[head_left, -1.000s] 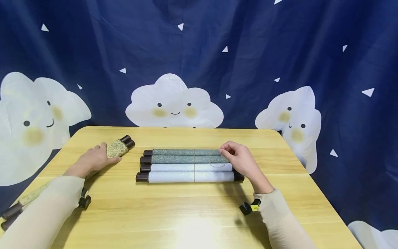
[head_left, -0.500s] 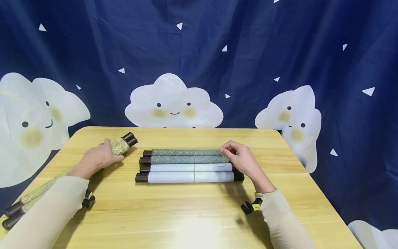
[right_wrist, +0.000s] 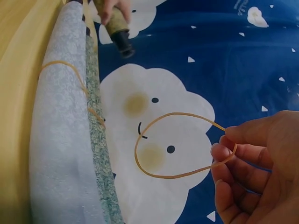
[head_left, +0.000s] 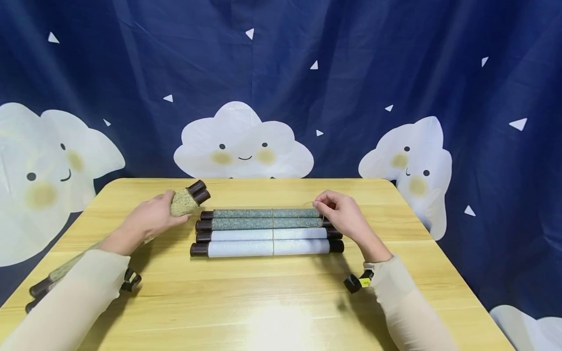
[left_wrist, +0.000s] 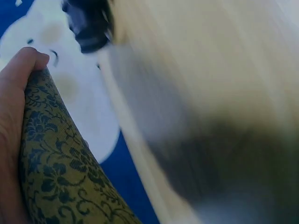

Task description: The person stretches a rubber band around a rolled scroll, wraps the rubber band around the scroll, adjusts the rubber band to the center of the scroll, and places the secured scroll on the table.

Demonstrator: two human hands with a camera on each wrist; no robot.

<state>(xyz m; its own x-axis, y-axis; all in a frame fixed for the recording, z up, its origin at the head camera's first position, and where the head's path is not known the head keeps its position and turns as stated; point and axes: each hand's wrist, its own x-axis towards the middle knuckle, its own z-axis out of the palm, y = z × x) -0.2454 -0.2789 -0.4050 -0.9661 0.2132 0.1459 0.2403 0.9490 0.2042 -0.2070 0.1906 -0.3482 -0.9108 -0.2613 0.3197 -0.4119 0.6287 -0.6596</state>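
My left hand (head_left: 151, 218) grips a pair of yellow-green patterned scrolls (head_left: 182, 203) with dark end knobs, held slantwise over the table's left side. In the left wrist view the floral cloth of a scroll (left_wrist: 60, 163) lies against the palm. Between thumb and fingertips my right hand (head_left: 344, 217) pinches a rubber band (right_wrist: 138, 144), which hangs as an open loop in the right wrist view. Just beside that hand two green scrolls (head_left: 241, 224) and two white scrolls (head_left: 241, 248) lie side by side in the middle of the table. A thin band (head_left: 273, 234) crosses them.
The wooden table (head_left: 263, 287) has rounded far corners. Behind its far edge hangs a dark blue curtain (head_left: 281, 58) printed with white clouds and triangles. A black wrist camera (head_left: 352, 282) sits at the right sleeve cuff.
The left hand has moved right with the yellow-green scrolls, bringing their knobs closer to the green scrolls. The right hand has lifted slightly with the rubber band, now off the scrolls' tops.
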